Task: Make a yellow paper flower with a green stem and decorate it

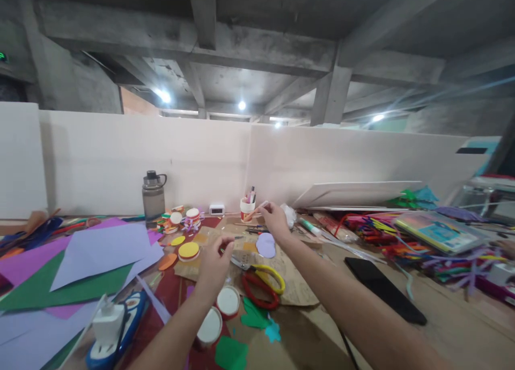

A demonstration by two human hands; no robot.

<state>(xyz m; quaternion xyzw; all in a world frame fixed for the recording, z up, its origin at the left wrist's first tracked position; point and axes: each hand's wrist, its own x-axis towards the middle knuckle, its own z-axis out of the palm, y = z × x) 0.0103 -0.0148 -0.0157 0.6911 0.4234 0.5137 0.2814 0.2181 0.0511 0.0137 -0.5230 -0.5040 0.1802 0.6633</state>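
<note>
My right hand [274, 220] reaches to the back of the table, its fingers pinched on a thin pale stick-like tool [257, 210], which is blurred. The tool's far end is beside a white and red cup [247, 209] with several pens standing in it. Nearer to me, my left hand [217, 260] hovers with its fingers curled together; whatever is between them is too small to make out. Red and yellow-handled scissors [263, 284] lie just right of it. A yellow paper-topped disc [189, 250] is to its left, and a lilac paper piece [266, 245] lies between the hands.
Coloured paper sheets [100, 252] and a blue power strip [134, 311] cover the left side. A water bottle [153, 195] stands behind. White round lids [210, 325] and green paper scraps [231, 353] are in front. A black phone [382, 289] and pipe cleaners [370, 228] lie right.
</note>
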